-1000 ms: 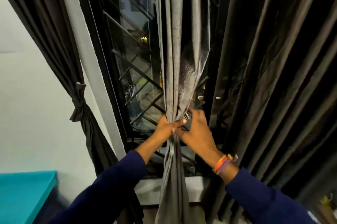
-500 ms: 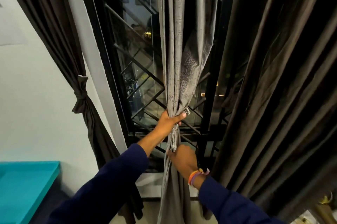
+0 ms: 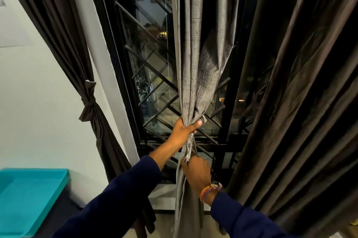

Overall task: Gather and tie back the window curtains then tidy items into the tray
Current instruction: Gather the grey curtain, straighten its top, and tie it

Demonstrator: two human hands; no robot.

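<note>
A grey curtain (image 3: 195, 59) hangs gathered in front of the dark window. My left hand (image 3: 183, 131) grips the gathered bundle at its narrow waist. Just below, a thin grey tie strip (image 3: 188, 148) hangs from the bundle, and my right hand (image 3: 197, 171) pinches its lower end. A dark brown curtain (image 3: 91, 100) at the left is bound with a knotted band. A turquoise tray (image 3: 29, 197) sits at the lower left.
A wide dark brown curtain (image 3: 302, 102) hangs loose on the right, close to my right arm. The black window frame and diagonal grille (image 3: 155, 75) stand behind the grey curtain. A white wall (image 3: 38, 121) is on the left.
My right hand has dropped from beside the left hand to lower down on the tie strip. The left hand has kept its grip on the bundle.
</note>
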